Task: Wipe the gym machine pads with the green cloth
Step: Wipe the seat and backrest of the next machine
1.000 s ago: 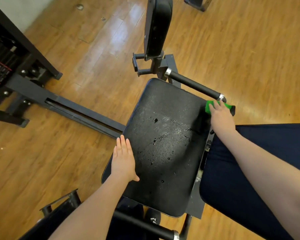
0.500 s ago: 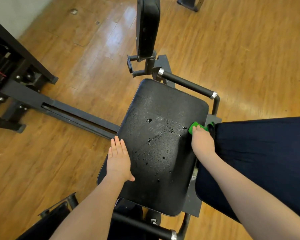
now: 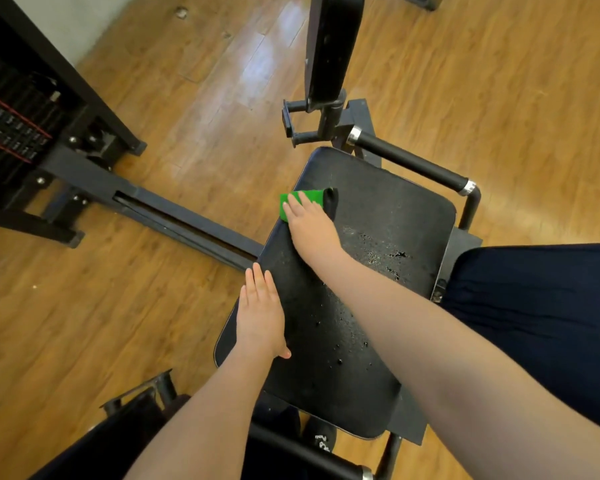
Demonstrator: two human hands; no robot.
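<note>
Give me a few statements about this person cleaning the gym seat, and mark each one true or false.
1. The right hand presses the green cloth on the seat pad. True.
2. The cloth lies at the pad's right edge, beside the handle. False: it is at the pad's left edge; the black handle is on the far right.
3. The left hand rests flat on the pad's left edge. True.
4. The pad is completely dry. False: droplets and a wet patch show on it.
5. The upright back pad is being wiped. False: no hand touches it.
</note>
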